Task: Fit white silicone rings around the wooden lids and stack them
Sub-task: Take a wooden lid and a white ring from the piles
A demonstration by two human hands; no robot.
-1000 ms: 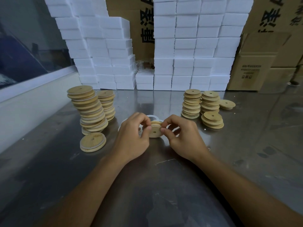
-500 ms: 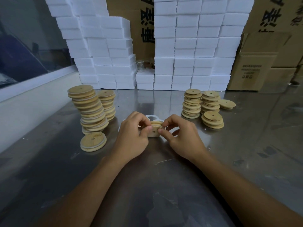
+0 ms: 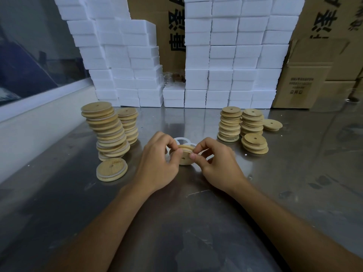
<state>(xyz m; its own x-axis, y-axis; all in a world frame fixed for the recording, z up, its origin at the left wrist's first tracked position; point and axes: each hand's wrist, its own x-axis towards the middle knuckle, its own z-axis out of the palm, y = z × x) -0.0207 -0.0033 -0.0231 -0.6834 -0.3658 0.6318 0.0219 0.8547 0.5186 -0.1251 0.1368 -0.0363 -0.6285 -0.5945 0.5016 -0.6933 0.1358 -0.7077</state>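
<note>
A round wooden lid (image 3: 183, 159) with a small centre hole is held tilted just above the steel table (image 3: 294, 173). My left hand (image 3: 157, 163) pinches its left edge and my right hand (image 3: 218, 165) pinches its right edge, where a white silicone ring sits on the rim. Loose white rings (image 3: 181, 140) lie on the table behind the lid, partly hidden by my fingers. A leaning stack of ringed lids (image 3: 108, 132) stands at the left, with one ringed lid (image 3: 111, 169) lying flat in front of it.
A shorter lid stack (image 3: 128, 124) stands behind the leaning one. At the right are stacks of bare lids (image 3: 229, 124), (image 3: 252, 120), (image 3: 255, 144) and a single lid (image 3: 272, 124). White foam blocks (image 3: 225, 55) and cardboard boxes (image 3: 306, 83) line the back.
The lid has tipped so its flat face and hole show toward me. My fingers have shifted along its rim; both hands stay in the same spot.
</note>
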